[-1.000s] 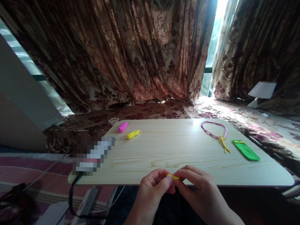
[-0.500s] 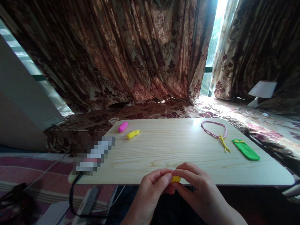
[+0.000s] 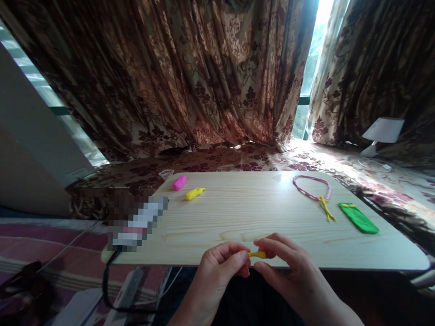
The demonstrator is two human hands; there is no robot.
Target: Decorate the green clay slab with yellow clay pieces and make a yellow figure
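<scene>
Blurred patch hides whatever's on the table's left side. My left hand pinches a small yellow piece at the near edge, fingertips closed; right hand is half open w/ thumb apart, prob touching its other end, tbh can't tell.

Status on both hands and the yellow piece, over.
Left hand pinching small yellow piece. Right hand at its other end, thumb off. Nothing blocking view of piece's middle.
</scene>
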